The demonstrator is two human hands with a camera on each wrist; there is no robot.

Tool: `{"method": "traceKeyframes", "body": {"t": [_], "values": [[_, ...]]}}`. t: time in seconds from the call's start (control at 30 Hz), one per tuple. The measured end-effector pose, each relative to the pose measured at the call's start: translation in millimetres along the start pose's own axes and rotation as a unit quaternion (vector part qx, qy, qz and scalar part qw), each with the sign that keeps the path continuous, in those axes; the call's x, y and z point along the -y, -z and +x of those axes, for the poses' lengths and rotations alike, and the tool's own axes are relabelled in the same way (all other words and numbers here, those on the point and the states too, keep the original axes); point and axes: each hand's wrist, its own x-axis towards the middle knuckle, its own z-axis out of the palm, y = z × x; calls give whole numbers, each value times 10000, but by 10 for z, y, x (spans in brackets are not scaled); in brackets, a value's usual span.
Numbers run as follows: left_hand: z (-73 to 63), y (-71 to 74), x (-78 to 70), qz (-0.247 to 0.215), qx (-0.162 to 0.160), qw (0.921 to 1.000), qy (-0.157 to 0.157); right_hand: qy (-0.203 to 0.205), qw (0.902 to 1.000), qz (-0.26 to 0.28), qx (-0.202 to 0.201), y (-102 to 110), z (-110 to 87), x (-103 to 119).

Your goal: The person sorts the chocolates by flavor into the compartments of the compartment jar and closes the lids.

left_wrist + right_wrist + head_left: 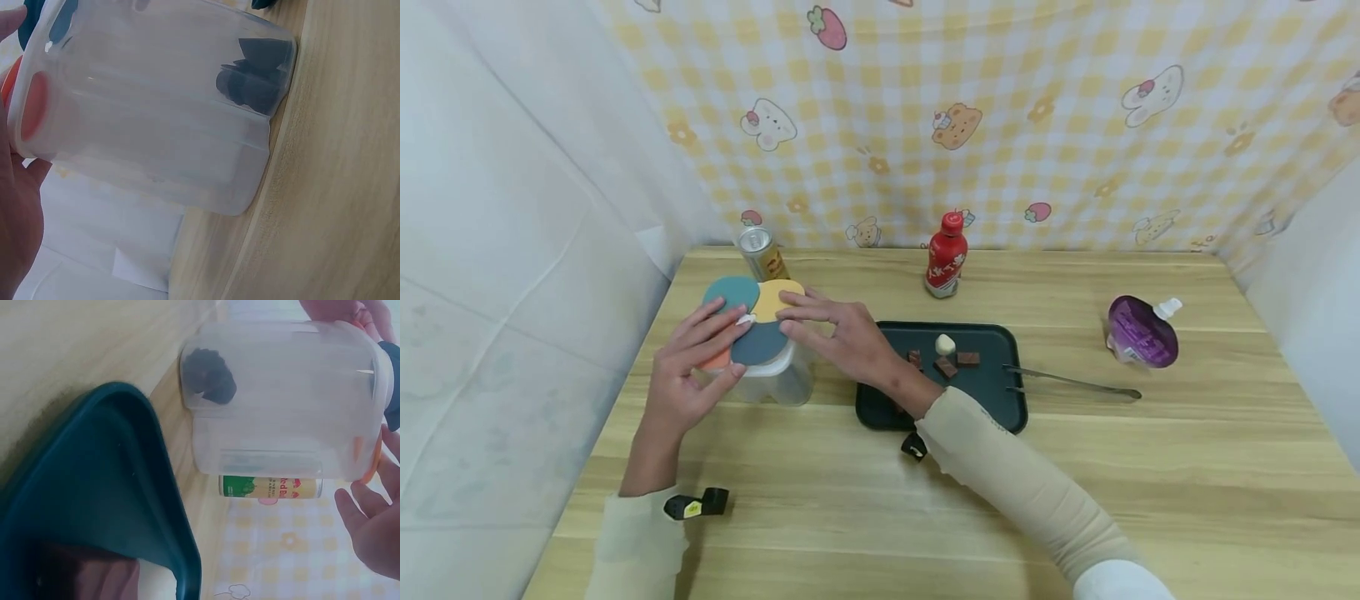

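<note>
A translucent plastic container point(782, 379) stands at the left of the table under a four-lobed lid point(760, 342) in teal, yellow, orange and dark blue. Dark pieces point(256, 75) lie at the bottom of one of its compartments. My left hand point(692, 367) lies over the lid's left side, fingers extended toward a small white part at its centre, thumb near the front edge. My right hand point(842, 329) touches the yellow and dark blue lobes from the right with its fingertips. The palm side of both hands is hidden in the head view.
Behind the container stands a gold can point(767, 258). A dark green tray point(985, 408) holds brown pieces and a white one, with tongs point(1075, 381) leaning on its right rim. A red bottle point(947, 258) stands behind the tray; a purple spouted pouch point(1138, 331) lies farther right.
</note>
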Motion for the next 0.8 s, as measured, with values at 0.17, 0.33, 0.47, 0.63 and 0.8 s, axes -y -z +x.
{"method": "traceKeyframes", "body": {"t": [0.17, 0.33, 0.47, 0.63, 0.8], "values": [[26, 13, -77, -90, 46, 9999, 21, 14, 10000, -27, -37, -23, -12, 30], [63, -1, -131, -123, 49, 9999, 19, 2, 9998, -164, -95, -21, -20, 42], [47, -44, -98, -134, -199, 9997, -39, -36, 9998, -167, -132, -41, -27, 45], [40, -119, -83, -25, -750, 9971, -126, -52, 9994, -239, -234, -93, -36, 73], [61, -140, -114, 38, -881, 9960, -108, -77, 9991, -281, -311, -113, -40, 83]]}}
